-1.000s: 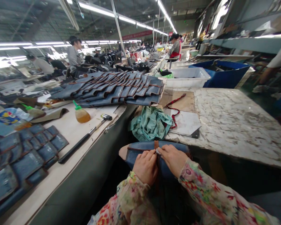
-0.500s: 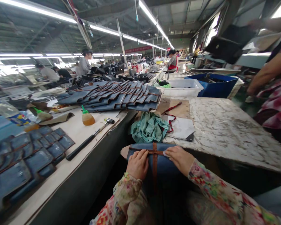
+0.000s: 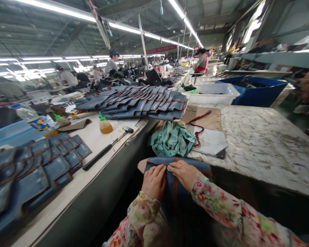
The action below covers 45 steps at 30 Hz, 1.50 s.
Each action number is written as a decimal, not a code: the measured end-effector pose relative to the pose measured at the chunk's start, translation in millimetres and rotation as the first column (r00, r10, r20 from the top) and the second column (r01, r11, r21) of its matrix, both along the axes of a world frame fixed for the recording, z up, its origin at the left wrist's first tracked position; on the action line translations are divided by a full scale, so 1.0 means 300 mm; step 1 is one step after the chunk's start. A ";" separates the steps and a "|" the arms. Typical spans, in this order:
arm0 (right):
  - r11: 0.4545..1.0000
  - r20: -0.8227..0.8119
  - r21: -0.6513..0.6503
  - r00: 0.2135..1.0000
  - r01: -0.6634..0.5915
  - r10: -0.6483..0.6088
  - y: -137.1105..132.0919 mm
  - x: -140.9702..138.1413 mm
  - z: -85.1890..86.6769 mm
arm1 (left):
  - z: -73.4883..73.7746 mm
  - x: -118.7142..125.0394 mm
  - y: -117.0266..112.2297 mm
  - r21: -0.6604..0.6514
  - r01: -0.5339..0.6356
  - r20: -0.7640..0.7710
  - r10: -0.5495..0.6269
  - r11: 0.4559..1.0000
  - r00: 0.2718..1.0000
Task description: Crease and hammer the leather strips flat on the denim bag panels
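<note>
A blue leather piece with brown strips crossing it lies in front of me, over a rounded form with a pale tip at its left end. My left hand is closed on its near side, fingers together near the brown seam. My right hand presses just to the right, fingertips almost touching the left ones, with a small whitish thing pinched in them. What that thing is, I cannot make out. The lower part of the blue piece falls into shadow.
Blue leather pieces lie overlapped in a far stack and a left stack. Between them are a hammer and a glue bottle. Ahead are a green cloth, white bin and blue bin. Co-workers sit beyond.
My right hand has slid left along the seam, across the brown cross strip, up to my left hand. The left hand stays about there. The co-worker at right has moved mostly out of view.
</note>
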State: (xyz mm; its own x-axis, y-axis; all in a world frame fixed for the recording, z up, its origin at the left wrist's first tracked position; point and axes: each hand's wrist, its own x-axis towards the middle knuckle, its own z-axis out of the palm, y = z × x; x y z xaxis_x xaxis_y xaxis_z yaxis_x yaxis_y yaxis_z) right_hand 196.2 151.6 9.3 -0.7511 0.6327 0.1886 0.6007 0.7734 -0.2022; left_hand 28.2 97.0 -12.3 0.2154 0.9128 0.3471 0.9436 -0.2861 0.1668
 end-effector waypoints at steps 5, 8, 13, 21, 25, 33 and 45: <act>0.999 0.045 -0.009 0.998 -0.037 0.037 0.023 -0.071 0.008 | -0.005 -0.050 0.000 0.006 -0.019 -0.027 0.019 1.000 0.999; 0.999 0.061 -0.028 0.997 -0.040 0.042 0.032 -0.113 0.017 | -0.004 -0.080 -0.001 0.006 -0.047 -0.042 0.047 0.999 0.998; 0.997 0.071 -0.016 0.995 -0.075 0.076 0.044 -0.179 0.016 | -0.009 -0.132 -0.002 0.021 -0.100 -0.062 0.102 0.995 0.993; 0.991 0.074 -0.008 0.988 -0.136 0.136 0.067 -0.287 0.003 | -0.018 -0.209 -0.003 0.001 -0.204 -0.020 0.204 0.979 0.979; 0.989 0.083 -0.005 0.986 -0.145 0.145 0.071 -0.334 -0.002 | -0.045 -0.216 -0.007 0.027 -0.332 0.021 0.331 0.943 0.943; 0.992 0.114 0.018 0.986 -0.124 0.121 0.041 -0.299 0.028 | -0.029 -0.173 -0.010 0.018 -0.314 -0.016 0.315 0.949 0.949; 0.998 0.086 0.062 0.996 0.014 -0.020 -0.035 0.082 0.005 | -0.007 -0.184 0.091 -0.117 -0.202 0.203 0.223 0.972 0.953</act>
State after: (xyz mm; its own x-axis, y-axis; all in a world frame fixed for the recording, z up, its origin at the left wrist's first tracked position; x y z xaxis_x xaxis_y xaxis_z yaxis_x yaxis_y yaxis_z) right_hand 220.9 141.2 10.8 -0.7554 0.6350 0.1618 0.6272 0.7722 -0.1017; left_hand -27.1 124.4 -14.4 -0.0568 0.9599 0.2744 0.9202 -0.0564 0.3874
